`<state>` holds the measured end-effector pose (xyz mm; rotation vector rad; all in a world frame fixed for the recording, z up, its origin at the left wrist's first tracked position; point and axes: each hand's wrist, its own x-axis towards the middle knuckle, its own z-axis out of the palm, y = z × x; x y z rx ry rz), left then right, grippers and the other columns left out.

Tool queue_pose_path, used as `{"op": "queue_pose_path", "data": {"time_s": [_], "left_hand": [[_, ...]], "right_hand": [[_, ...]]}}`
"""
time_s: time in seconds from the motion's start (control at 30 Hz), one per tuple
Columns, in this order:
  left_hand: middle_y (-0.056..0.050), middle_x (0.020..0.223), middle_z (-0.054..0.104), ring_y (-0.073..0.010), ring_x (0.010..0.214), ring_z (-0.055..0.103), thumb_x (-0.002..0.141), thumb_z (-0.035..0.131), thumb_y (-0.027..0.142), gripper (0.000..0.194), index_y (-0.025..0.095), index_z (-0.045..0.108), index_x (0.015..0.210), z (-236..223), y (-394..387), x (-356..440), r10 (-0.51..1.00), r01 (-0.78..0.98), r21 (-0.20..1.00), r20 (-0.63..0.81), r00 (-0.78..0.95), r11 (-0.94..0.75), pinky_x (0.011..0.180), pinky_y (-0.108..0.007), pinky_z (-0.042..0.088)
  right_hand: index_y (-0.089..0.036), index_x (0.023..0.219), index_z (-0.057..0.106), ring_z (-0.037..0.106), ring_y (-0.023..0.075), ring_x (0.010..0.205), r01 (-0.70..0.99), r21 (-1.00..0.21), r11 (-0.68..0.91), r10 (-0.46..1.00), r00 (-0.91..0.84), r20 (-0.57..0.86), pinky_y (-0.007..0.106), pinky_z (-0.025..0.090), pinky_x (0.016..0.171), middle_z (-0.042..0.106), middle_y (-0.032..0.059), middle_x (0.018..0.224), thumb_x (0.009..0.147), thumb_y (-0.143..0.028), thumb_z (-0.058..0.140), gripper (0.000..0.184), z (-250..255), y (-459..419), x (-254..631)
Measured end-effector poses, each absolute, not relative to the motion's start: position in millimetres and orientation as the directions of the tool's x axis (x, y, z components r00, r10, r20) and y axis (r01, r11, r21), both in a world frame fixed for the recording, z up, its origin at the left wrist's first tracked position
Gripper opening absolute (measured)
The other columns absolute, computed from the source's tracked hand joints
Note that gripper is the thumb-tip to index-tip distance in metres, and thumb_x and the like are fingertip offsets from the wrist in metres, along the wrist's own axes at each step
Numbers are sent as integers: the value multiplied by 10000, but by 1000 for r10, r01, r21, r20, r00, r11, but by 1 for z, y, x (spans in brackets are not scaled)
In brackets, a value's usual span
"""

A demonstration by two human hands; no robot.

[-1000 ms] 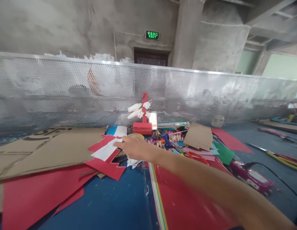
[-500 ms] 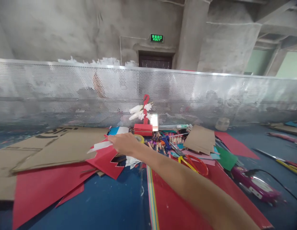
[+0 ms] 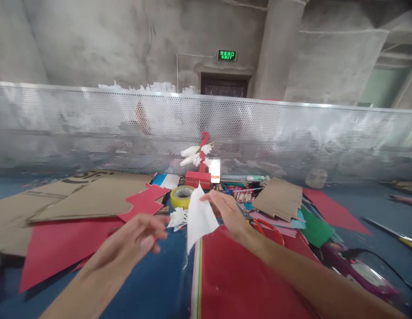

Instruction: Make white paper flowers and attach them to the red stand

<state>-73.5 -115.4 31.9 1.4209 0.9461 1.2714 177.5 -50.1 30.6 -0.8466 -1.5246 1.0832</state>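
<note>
A thin piece of white paper (image 3: 200, 221) hangs from my right hand (image 3: 226, 210), whose fingers pinch it near its upper edge. My left hand (image 3: 142, 232) is raised to the left of it, fingers apart and bent, with nothing in them. Behind the paper sits a roll of yellow tape (image 3: 181, 197), partly covered by it. White paper scraps cut like petals (image 3: 177, 219) lie just below the tape. Farther back stands a red paper piece with a hooked top (image 3: 203, 153) on a red box-like base (image 3: 196, 179), bearing white flowers (image 3: 192, 155).
Cardboard sheets (image 3: 93, 197) and red paper (image 3: 69, 241) lie at left. A stack of coloured sheets, red on top (image 3: 246, 270), is in front. Red-handled scissors (image 3: 272, 232), cardboard (image 3: 279, 197) and a purple glue-gun-like device (image 3: 359, 270) lie at right. A perforated metal panel (image 3: 259, 128) borders the back.
My right hand has come back from the left pile, bringing the white paper to the middle. My left hand has entered the view. The camera has turned slightly left.
</note>
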Motion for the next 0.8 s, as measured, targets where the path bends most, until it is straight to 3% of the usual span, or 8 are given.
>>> {"op": "queue_pose_path", "data": {"time_s": [0.1, 0.17, 0.23, 0.33, 0.43, 0.5, 0.7, 0.8], "left_hand": [[-76, 1202, 605, -281, 1177, 533, 775, 699, 404, 285, 241, 651, 1005, 40, -89, -44, 971, -103, 984, 160, 177, -143, 917, -378, 478], [-67, 1202, 601, -250, 1174, 539, 817, 668, 398, 297, 239, 618, 1063, 41, -78, -22, 966, -140, 987, 108, 236, -76, 939, -362, 465], [-58, 1147, 625, -218, 1075, 594, 840, 646, 394, 308, 246, 584, 1104, 40, -69, -1, 954, -223, 975, 83, 287, -18, 870, -327, 490], [-43, 984, 648, -172, 795, 632, 823, 654, 415, 329, 231, 564, 1081, 35, -53, 26, 981, -398, 917, 74, 180, 4, 661, -276, 508], [1, 837, 619, -143, 668, 615, 772, 709, 345, 400, 223, 521, 1103, 33, -36, 44, 997, -513, 857, 75, 19, -55, 616, -269, 516], [-9, 850, 630, -158, 681, 634, 745, 721, 300, 498, 225, 475, 1171, 33, -25, 51, 995, -508, 855, 96, -37, -101, 618, -281, 529], [-9, 958, 633, -158, 774, 643, 741, 692, 264, 615, 330, 384, 1270, 38, 3, 68, 938, -390, 857, 266, -224, -336, 635, -251, 519], [-29, 976, 611, -152, 783, 621, 748, 657, 220, 555, 287, 422, 1246, 44, 18, 81, 877, -338, 819, 373, -302, -464, 651, -242, 502]], "right_hand": [[-171, 878, 667, 562, 127, 642, 0, -932, 362, 924, -133, 359, 235, 423, 578, 635, 8, 731, 766, -399, 682, 255, 33, -45, 180], [-176, 892, 659, 568, 125, 656, -25, -921, 389, 914, -117, 389, 237, 434, 606, 644, 1, 741, 713, -318, 719, 237, 36, -40, 178], [-183, 923, 647, 582, 128, 665, -75, -908, 411, 899, -129, 418, 244, 450, 615, 663, 8, 785, 709, -289, 706, 247, 38, -33, 175], [-189, 942, 629, 617, 150, 735, -114, -879, 463, 871, -125, 475, 261, 481, 645, 682, 32, 888, 709, -278, 689, 257, 37, -22, 171], [-186, 946, 614, 622, 158, 767, -113, -861, 496, 858, -86, 506, 266, 490, 665, 675, 37, 920, 696, -261, 671, 267, 33, -11, 171], [-182, 941, 605, 608, 151, 753, -88, -856, 509, 857, -44, 514, 262, 482, 663, 664, 32, 923, 690, -248, 654, 264, 30, -5, 174], [-182, 926, 586, 548, 129, 659, -55, -856, 514, 858, 10, 514, 243, 440, 603, 635, 1, 835, 680, -241, 610, 254, 28, 7, 185], [-185, 934, 568, 548, 132, 641, -105, -867, 487, 873, 20, 488, 234, 426, 552, 631, -1, 823, 666, -243, 603, 277, 26, 11, 185]]}}
